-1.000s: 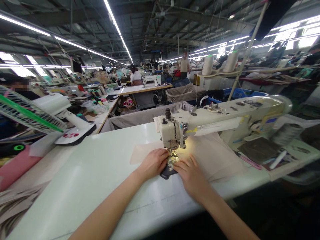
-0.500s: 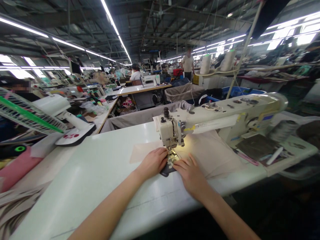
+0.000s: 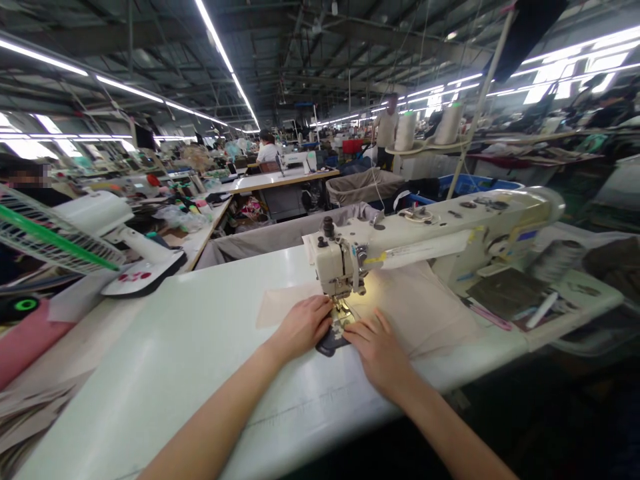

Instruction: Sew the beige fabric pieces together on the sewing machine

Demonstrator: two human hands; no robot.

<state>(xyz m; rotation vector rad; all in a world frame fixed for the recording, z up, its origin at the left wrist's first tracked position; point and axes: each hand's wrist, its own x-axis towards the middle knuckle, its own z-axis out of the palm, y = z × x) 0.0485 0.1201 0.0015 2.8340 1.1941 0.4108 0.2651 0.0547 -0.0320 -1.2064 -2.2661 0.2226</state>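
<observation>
Overhead, strip lights point(image 3: 220, 50) cross a factory hall above the white table point(image 3: 200, 347).

A white desk fan point(image 3: 107, 230) stood at the table's point(image 3: 165, 353) left edge beside pink cloth point(image 3: 23, 343), two thread cones point(image 3: 425, 127) rose behind, and papers with a pen point(image 3: 537, 309) lay at the right end.

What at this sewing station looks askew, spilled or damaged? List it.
Nothing stands out. The left hand and right hand lie flat on the beige fabric either side of the sewing machine needle, with a small dark piece between them. The white table shows no spill.
</observation>
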